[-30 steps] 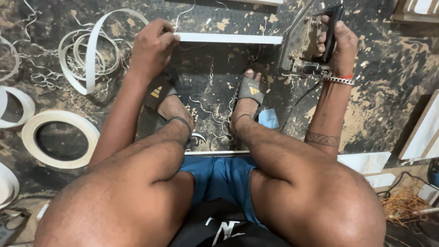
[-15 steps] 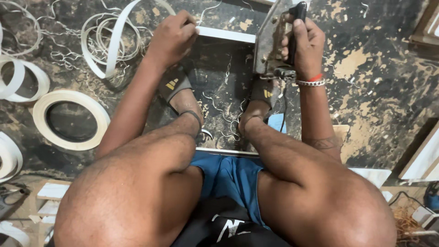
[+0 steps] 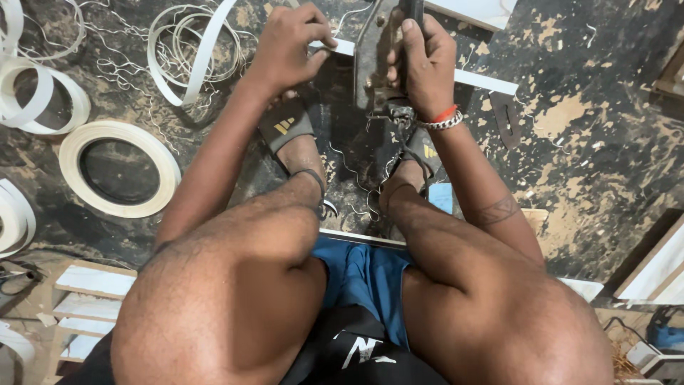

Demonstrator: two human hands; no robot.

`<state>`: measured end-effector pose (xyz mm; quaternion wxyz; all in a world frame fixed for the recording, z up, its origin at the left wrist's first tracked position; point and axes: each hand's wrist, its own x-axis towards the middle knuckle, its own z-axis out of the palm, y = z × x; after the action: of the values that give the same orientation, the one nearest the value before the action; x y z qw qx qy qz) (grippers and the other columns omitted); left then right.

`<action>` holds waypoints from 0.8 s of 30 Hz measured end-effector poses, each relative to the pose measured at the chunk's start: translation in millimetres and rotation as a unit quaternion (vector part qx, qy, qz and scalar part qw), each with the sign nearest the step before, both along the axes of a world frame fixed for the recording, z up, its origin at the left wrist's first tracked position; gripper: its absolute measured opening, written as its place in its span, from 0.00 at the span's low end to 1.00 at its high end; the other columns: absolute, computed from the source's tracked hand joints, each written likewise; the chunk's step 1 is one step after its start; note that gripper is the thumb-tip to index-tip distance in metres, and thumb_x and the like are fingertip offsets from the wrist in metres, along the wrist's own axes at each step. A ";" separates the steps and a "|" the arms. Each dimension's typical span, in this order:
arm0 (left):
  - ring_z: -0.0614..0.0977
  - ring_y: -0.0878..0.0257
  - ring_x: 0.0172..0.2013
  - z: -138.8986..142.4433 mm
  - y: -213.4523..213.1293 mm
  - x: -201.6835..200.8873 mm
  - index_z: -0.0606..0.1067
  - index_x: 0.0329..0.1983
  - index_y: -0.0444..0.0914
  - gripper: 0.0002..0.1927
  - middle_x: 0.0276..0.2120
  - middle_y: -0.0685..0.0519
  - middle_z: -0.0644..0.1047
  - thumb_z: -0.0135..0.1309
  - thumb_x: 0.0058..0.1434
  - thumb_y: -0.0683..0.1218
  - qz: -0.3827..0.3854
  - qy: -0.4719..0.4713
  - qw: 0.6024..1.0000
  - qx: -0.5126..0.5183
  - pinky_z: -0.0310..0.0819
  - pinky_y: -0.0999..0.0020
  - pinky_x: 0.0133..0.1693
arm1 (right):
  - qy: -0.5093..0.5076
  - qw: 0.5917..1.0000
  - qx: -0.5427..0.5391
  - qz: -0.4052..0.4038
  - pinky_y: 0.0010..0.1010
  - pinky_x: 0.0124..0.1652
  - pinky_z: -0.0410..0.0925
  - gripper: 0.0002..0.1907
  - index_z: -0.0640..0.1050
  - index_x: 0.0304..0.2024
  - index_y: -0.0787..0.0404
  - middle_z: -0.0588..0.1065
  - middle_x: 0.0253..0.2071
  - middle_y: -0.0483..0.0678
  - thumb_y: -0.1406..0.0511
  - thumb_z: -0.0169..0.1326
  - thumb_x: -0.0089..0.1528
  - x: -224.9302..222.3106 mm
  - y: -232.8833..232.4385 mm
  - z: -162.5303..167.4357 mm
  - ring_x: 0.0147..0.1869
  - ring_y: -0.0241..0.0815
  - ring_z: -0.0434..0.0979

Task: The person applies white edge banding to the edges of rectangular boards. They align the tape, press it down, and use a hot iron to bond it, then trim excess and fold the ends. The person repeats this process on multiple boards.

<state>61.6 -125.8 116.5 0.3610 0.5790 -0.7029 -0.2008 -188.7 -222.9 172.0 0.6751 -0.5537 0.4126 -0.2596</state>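
Observation:
I sit on the floor with my knees up. My left hand (image 3: 288, 46) pinches the near edge of a long white board (image 3: 484, 80) that lies across the floor beyond my feet. My right hand (image 3: 424, 60) grips the black handle of a dark metal hand tool (image 3: 374, 60), which stands upright against the board between my hands. A red thread and a beaded bracelet sit on my right wrist. My feet in dark sandals (image 3: 285, 127) rest just under the board.
Coils of white edge-band tape (image 3: 117, 170) lie at left, with loose strips (image 3: 189, 60) and thin shavings above. The dark floor (image 3: 570, 142) is blotched with dried glue. White panels (image 3: 655, 267) lie at right, more boards (image 3: 92, 281) at lower left.
My right hand has brought the metal tool leftwards onto the board, close to my left hand. The view has tilted down and shifted, so the board now sits at the top edge.

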 end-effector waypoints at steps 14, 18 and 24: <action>0.78 0.48 0.49 -4.4 0.1 24.7 0.77 0.44 0.38 0.13 0.43 0.49 0.78 0.62 0.56 0.43 -0.009 -0.156 0.987 0.037 0.68 0.51 0.50 | 0.002 0.999 -0.020 0.032 0.22 0.26 0.66 0.16 0.75 0.51 0.63 0.77 0.29 0.45 0.56 0.48 0.77 35.3 7.2 -3.2 0.26 0.32 0.76; 0.79 0.48 0.47 -8.4 -0.5 34.4 0.77 0.42 0.39 0.12 0.41 0.49 0.77 0.63 0.56 0.43 -0.036 -0.134 0.989 0.052 0.70 0.51 0.47 | -0.006 0.999 -0.017 0.029 0.23 0.26 0.68 0.16 0.75 0.52 0.64 0.77 0.29 0.45 0.57 0.48 0.76 38.5 7.2 -3.8 0.27 0.32 0.77; 0.79 0.48 0.48 -26.1 2.0 33.7 0.75 0.42 0.37 0.12 0.42 0.48 0.77 0.62 0.55 0.38 -0.025 -0.119 0.992 0.016 0.71 0.52 0.47 | -0.003 0.999 -0.018 0.033 0.24 0.26 0.69 0.16 0.74 0.51 0.64 0.76 0.30 0.46 0.56 0.49 0.76 37.3 4.3 -5.2 0.27 0.33 0.77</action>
<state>95.3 -123.8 90.4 0.2604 0.5867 -0.7518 -0.1508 -151.4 -218.6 166.9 0.6741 -0.5787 0.3874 -0.2461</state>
